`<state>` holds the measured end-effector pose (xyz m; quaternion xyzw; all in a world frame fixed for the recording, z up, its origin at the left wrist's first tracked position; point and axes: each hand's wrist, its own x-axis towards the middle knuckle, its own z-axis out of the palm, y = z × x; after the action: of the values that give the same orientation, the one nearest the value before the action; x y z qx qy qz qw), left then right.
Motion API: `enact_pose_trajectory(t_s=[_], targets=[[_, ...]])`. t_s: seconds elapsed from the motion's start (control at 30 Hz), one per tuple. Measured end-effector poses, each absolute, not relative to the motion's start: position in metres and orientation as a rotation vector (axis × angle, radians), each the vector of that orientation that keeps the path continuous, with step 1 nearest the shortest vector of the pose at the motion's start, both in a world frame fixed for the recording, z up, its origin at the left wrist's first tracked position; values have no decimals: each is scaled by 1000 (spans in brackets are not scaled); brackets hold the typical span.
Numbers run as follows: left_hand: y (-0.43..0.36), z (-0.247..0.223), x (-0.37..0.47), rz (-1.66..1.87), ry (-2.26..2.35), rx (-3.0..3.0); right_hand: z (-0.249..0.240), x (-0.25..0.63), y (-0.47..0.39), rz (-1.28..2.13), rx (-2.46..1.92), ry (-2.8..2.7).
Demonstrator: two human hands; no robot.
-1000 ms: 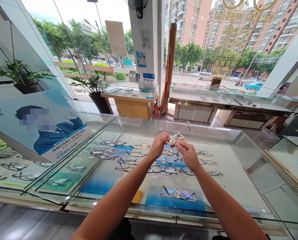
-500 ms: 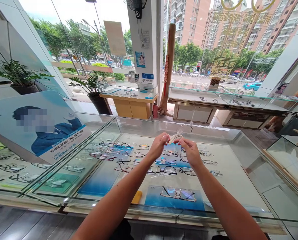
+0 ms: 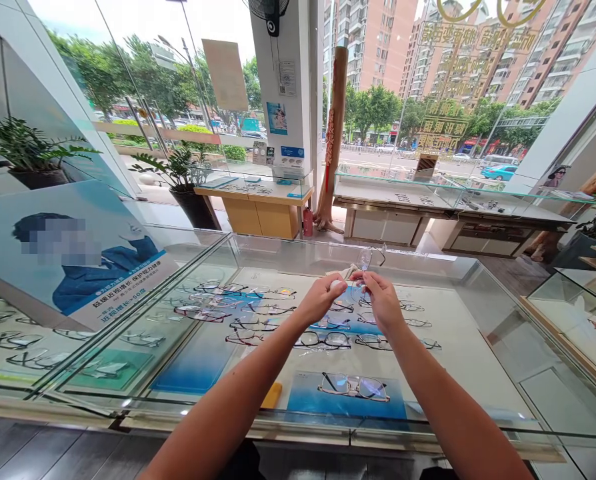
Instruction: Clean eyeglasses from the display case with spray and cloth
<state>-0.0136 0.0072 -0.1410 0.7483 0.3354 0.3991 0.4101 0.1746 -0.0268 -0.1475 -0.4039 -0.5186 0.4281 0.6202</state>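
Note:
Above the glass display counter (image 3: pixel 273 248), my left hand (image 3: pixel 323 297) is closed on a small cream cloth (image 3: pixel 348 271). My right hand (image 3: pixel 382 301), just beside it, pinches a pair of thin-framed eyeglasses (image 3: pixel 365 258); one lens and a dark temple stick up beyond the fingers. The cloth lies against or very near the glasses, and the fingers hide the exact contact. Beneath my hands, inside the counter, lie rows of eyeglasses (image 3: pixel 323 341). A larger pair of glasses (image 3: pixel 347 385) rests on a blue card (image 3: pixel 301 400) near the front.
A tilted poster board (image 3: pixel 123 283) stands on the left counter section. A yellow object (image 3: pixel 272 396) lies by the front edge. Farther off are another display case (image 3: pixel 253 212), potted plants (image 3: pixel 193 200), a wooden post (image 3: pixel 335 127) and a red fire extinguisher (image 3: pixel 308 221).
My left hand has turned slightly, and the cloth now shows behind its thumb, nearer the glasses. The glasses have risen a little, with more of one lens showing. The view has shifted slightly.

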Motion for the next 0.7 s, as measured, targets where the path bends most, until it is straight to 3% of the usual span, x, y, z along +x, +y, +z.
enact_pose_trajectory(t_s=[0.4,0.7], targets=[[47,-148,-41,1263,1382,1641,-143,174,-29,988,-969,-1154],[59,-154,-60,1099,1640,1927,-148,176,-26,997,-971,-1141]])
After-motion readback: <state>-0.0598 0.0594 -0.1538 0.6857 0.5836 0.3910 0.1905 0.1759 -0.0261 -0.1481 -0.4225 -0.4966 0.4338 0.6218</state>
